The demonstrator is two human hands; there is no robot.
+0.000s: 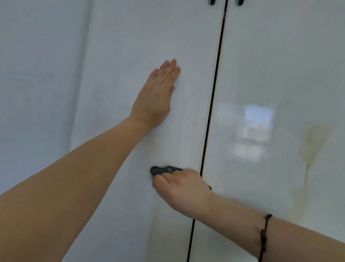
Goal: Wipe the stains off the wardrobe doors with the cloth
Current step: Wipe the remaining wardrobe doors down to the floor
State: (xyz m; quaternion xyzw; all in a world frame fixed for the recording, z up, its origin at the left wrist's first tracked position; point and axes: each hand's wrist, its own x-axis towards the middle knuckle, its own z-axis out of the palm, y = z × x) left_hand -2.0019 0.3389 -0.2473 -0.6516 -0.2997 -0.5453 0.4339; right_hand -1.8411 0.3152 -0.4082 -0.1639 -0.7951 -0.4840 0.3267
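Observation:
Two glossy white wardrobe doors fill the view, split by a dark vertical gap. My left hand lies flat with straight fingers on the left door. Lower down, my right hand grips a dark grey cloth and presses it against the left door, close to the gap. Most of the cloth is hidden under the hand. A yellowish stain with a drip trail running down sits on the right door.
Two black door handles show at the top edge, one on each side of the gap. A pale wall or side panel stands left of the wardrobe. A window reflection shines on the right door.

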